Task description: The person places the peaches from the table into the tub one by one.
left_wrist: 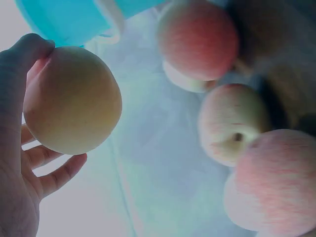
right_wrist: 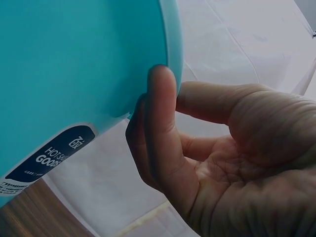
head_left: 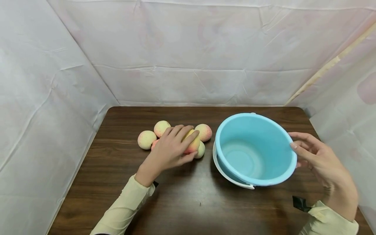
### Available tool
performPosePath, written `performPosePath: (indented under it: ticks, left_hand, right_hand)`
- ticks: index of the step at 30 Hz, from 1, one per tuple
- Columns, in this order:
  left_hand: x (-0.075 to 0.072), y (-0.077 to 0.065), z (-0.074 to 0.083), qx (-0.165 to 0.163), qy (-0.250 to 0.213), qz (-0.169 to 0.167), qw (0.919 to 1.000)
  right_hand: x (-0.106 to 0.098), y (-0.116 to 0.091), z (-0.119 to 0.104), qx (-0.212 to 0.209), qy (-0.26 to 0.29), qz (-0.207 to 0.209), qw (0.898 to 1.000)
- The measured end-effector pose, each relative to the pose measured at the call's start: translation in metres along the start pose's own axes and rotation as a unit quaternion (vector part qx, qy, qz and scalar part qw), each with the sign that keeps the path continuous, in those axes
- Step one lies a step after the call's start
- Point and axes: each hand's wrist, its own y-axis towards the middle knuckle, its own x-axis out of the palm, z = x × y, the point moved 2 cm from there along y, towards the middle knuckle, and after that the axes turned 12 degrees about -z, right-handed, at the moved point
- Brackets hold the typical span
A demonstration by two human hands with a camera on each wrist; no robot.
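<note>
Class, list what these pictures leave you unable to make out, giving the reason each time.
- Head view: most of the reddish peach, hidden by the left grip.
- Head view: some fingertips of the right grip, behind the bucket.
- Left wrist view: the bucket's full shape, cut off by the top edge.
- Right wrist view: smallest print on the label, too small to read.

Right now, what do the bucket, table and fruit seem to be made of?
The bucket is probably plastic, smooth with a soft shine: even blue, with a thick rounded rim. The table looks like wood or a printed copy, slightly glossy: dark grain and reflected light show. The fruit might be real or foam, I can't tell: its skin looks matte, with pinkish speckles.
</note>
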Motion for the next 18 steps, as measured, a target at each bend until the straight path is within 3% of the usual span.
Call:
performPosePath:
  ticks: [7, 18]
  left_hand:
    - [-0.019, 0.024, 0.001, 0.003, -0.002, 0.020, 0.9998]
    - [-0.039, 0.060, 0.011, 0.043, 0.003, 0.047, 0.9980]
  right_hand:
    - [0.003, 0.001, -0.002, 0.005, -0.004, 0.015, 1.000]
    - [0.009, -0.001, -0.005, 0.013, -0.005, 0.013, 1.000]
